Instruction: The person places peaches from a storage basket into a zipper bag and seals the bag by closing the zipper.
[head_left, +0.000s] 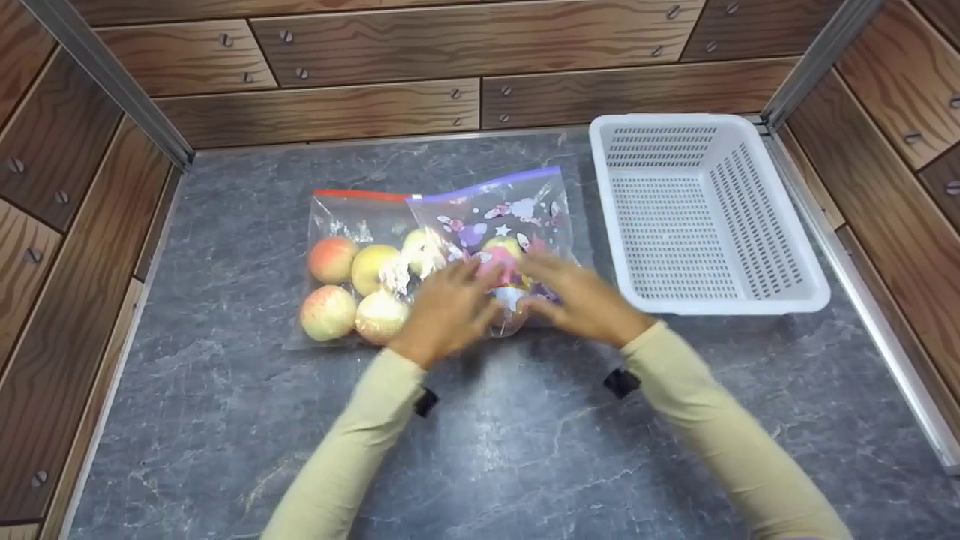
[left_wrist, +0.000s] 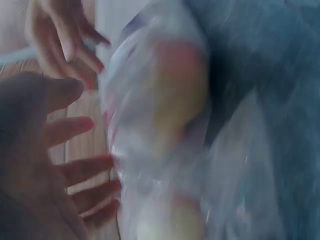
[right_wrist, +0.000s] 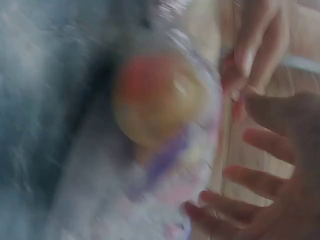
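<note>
A clear zip bag with a purple zip (head_left: 517, 178) and printed stars lies flat, with peaches inside its lower part. My left hand (head_left: 448, 307) is over this bag's left side, fingers spread and extended. On its right side my right hand (head_left: 581, 296) hovers or touches with fingers loosely straight; the blur hides which. One red-and-yellow peach (right_wrist: 155, 97) shows through the plastic in the right wrist view. Beside it, partly under the purple-zip bag, lies a red-zip bag (head_left: 360, 196) holding several peaches (head_left: 328, 313). Neither hand grips anything visible.
A white perforated plastic basket (head_left: 817, 289) stands at the back right, near the right hand. Wood-patterned panels (head_left: 360, 45) wall in the grey marbled table (head_left: 225, 420) at the back and both sides. A metal rail (head_left: 892, 360) runs along the right edge.
</note>
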